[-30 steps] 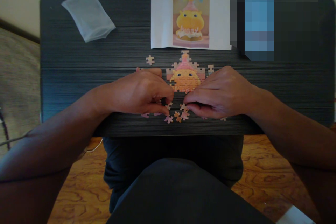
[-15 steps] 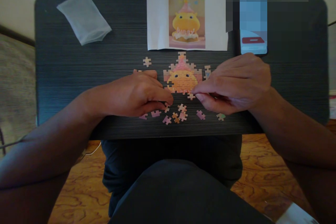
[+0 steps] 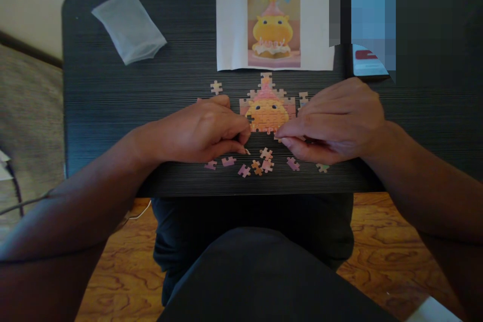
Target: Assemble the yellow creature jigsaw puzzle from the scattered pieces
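Note:
A partly assembled jigsaw (image 3: pixel 267 109) of a yellow creature in a pink hat lies mid-table on the dark table (image 3: pixel 113 105). My right hand (image 3: pixel 335 121) pinches a small puzzle piece (image 3: pixel 278 137) against the jigsaw's lower edge. My left hand (image 3: pixel 204 131) rests curled just left of the jigsaw, fingertips pinched, with a sliver of a piece (image 3: pixel 247 151) showing at them. Several loose pieces (image 3: pixel 260 163) lie along the near edge between and below both hands. Single pieces sit at upper left (image 3: pixel 216 86) and beside the right hand (image 3: pixel 303 96).
A printed reference picture (image 3: pixel 274 27) lies at the table's far edge. A clear plastic bag (image 3: pixel 128 25) is at the far left. A phone (image 3: pixel 368 63) sits far right, partly under a blurred patch. My lap and a wood floor (image 3: pixel 113 271) lie below the table.
My right hand lifted from the loose pieces with one piece and carried it up to the jigsaw's lower edge. My left hand stayed nearly still, fingertips closing slightly.

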Available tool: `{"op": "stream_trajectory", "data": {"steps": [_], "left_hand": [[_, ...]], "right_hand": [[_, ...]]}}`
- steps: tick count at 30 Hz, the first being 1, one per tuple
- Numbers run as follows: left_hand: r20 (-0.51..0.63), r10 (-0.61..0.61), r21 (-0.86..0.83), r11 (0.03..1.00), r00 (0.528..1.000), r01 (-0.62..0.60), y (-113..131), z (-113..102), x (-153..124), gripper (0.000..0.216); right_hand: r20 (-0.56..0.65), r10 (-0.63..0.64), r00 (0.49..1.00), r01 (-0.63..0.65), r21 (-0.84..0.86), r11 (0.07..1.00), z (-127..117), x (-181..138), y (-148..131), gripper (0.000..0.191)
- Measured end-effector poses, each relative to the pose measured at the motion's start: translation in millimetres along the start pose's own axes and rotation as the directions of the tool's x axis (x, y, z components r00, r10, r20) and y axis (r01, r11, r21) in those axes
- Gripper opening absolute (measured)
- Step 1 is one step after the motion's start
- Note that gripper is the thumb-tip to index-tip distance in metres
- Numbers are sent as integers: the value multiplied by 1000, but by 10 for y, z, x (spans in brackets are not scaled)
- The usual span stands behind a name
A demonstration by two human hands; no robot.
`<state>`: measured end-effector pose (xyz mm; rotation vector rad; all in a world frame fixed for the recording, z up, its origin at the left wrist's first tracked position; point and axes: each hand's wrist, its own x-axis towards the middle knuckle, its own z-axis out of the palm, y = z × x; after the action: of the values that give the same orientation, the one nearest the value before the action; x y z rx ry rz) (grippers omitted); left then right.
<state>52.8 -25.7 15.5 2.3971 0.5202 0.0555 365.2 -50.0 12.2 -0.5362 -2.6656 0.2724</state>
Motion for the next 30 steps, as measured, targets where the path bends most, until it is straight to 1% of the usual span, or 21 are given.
{"op": "stream_trajectory", "data": {"steps": [1, 4, 6, 9, 12, 14, 17, 21, 25, 28, 30], "left_hand": [[-18, -7, -16, 1000, 1000, 6, 11, -4, 4, 18], [-77, -40, -54, 998, 996, 36, 69, -13, 26, 16], [-117, -70, -67, 996, 991, 63, 124, -11, 46, 15], [-143, -114, -109, 989, 983, 99, 202, 13, 75, 15], [-131, -190, -222, 962, 973, 158, 252, 56, 98, 14], [-103, -235, -296, 935, 966, 196, 267, 87, 108, 14], [-86, -258, -321, 922, 962, 218, 267, 111, 114, 16], [-152, -237, -202, 958, 959, 205, 249, 72, 101, 19], [-253, -165, -69, 986, 953, 152, 232, 33, 70, 17], [-294, -104, 70, 989, 950, 130, 224, 80, 71, 19], [-305, -71, 162, 979, 950, 125, 218, 145, 87, 24]], "right_hand": [[23, -5, 1000, 5, 7, 1000, 10, 7, 0, 15], [37, -23, 999, 23, 17, 1000, 47, 33, -8, 17], [59, -10, 998, 9, 6, 1000, 68, 50, -20, 19], [115, 13, 993, -10, -25, 1000, 82, 65, -39, 20], [135, 28, 990, -23, -40, 999, 81, 70, -54, 21], [145, 41, 989, -36, -41, 999, 80, 72, -60, 21], [158, 55, 986, -50, -32, 998, 82, 72, -63, 22], [148, 64, 987, -64, -4, 998, 69, 51, -38, 22], [126, 94, 988, -95, 4, 995, 20, -2, 30, 21], [141, 124, 982, -127, 9, 992, -7, -39, 81, 22], [156, 119, 981, -125, 28, 992, -5, -51, 103, 22]]}}
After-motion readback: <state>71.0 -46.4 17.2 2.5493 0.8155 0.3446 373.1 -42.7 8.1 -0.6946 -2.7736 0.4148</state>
